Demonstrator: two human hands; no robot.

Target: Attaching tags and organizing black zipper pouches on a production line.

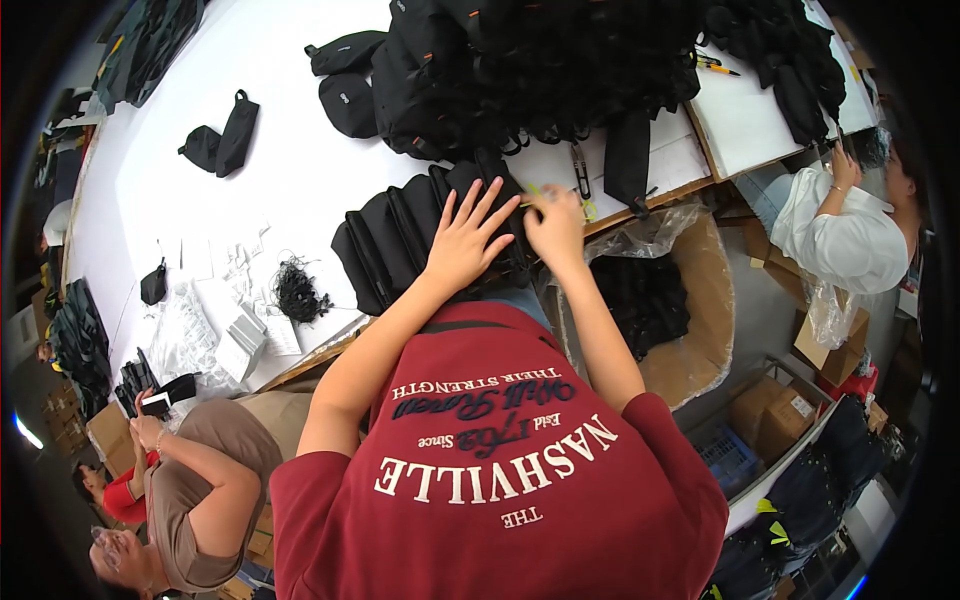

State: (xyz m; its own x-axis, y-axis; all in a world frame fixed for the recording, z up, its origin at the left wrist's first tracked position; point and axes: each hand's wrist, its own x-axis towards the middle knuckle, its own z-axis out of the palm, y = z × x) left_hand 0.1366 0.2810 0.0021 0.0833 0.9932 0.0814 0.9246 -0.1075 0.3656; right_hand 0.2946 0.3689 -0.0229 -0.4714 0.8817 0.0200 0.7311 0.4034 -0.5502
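My left hand (466,245) lies flat, fingers spread, on a row of black fabric pouches (385,235) packed side by side at the table's near edge. Zipper-like strips run along the pouches. Just right of it, my right hand (556,225) is closed, its fingertips bent toward the end of the row and slightly blurred. Bits of a yellow-green thing, perhaps a looped handle (590,210), show beside the right hand; what its fingers hold is hidden. A dark cutter-like tool (580,170) lies just beyond that hand.
A large heap of black bags (500,75) covers the far side. Two small black pouches (222,138) lie left on the white table (290,160). A tangle of black cords (298,290) sits near left. An open carton (700,320) stands at right; co-workers are on both sides.
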